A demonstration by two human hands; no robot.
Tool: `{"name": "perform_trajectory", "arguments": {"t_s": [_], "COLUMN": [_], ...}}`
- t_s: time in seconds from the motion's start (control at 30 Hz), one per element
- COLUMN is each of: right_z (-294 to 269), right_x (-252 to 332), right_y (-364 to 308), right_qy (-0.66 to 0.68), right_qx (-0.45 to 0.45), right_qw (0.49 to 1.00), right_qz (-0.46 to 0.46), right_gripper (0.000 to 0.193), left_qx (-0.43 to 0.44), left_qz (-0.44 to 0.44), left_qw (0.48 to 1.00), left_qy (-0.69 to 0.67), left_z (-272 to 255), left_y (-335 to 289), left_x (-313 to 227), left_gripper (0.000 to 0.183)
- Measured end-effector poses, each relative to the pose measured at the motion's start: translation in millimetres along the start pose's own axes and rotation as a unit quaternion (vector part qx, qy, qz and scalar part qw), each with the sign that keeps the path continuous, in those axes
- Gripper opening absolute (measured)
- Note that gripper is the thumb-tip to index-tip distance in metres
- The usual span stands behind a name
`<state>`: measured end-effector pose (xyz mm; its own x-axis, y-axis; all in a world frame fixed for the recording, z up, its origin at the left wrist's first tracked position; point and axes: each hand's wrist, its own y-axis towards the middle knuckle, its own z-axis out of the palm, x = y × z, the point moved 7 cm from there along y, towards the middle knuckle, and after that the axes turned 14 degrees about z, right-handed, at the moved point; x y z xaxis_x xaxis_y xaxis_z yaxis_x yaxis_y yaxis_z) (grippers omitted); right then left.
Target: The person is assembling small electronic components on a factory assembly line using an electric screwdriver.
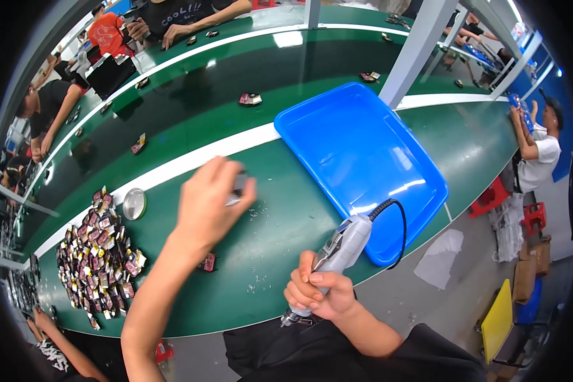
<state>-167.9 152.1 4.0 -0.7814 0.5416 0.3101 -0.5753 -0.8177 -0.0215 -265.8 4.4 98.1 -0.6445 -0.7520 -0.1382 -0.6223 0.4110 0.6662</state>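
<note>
My right hand (318, 293) is wrapped round a grey corded hand-held power tool (349, 239), its metal nose pointing down toward the table's near edge and its black cord looping over the tray. I cannot tell which kind of power tool it is. Over the green table my left hand (204, 204) pinches a small dark grey piece (237, 186), blurred by motion. A single small dark-and-pink part (208, 261) lies beneath my left forearm. Farther left is a heap of similar small parts (99, 254) with yellow and white bits. Fine white shavings (256, 280) are scattered between my hands.
A blue plastic tray (356, 159) sits at the right, tilted across the table edge. Beside the heap stands a round metal tin (134, 204). Beyond a white rail (197, 156), a green conveyor belt (184, 114) carries scattered parts. A grey post (417, 54) rises behind the tray. Other people work around.
</note>
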Motion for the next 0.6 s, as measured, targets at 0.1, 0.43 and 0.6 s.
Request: {"name": "perform_trajectory", "arguments": {"t_s": [0.1,0.43,0.6], "right_z": [-3.0,2.7,-0.3], "right_x": [-2.5,-3.4,1.5], "right_y": [0.0,2.1,3.0], "right_qy": [-0.009,-0.014,-0.028], "right_qx": [-0.006,-0.024,-0.017], "right_qw": [1.000,0.999,0.999], "right_qz": [-0.001,-0.038,-0.029], "right_gripper": [0.009,0.010,0.013], "left_qx": [0.023,0.078,0.020], "left_qz": [0.091,0.246,0.187], "left_qw": [0.995,0.957,0.972], "left_qy": [-0.037,-0.130,-0.139], "left_z": [50.2,111.9,29.7], "left_y": [45.8,63.9,20.3], "left_x": [-38.7,-87.7,-57.3], "left_gripper": [0.020,0.050,0.068]}}
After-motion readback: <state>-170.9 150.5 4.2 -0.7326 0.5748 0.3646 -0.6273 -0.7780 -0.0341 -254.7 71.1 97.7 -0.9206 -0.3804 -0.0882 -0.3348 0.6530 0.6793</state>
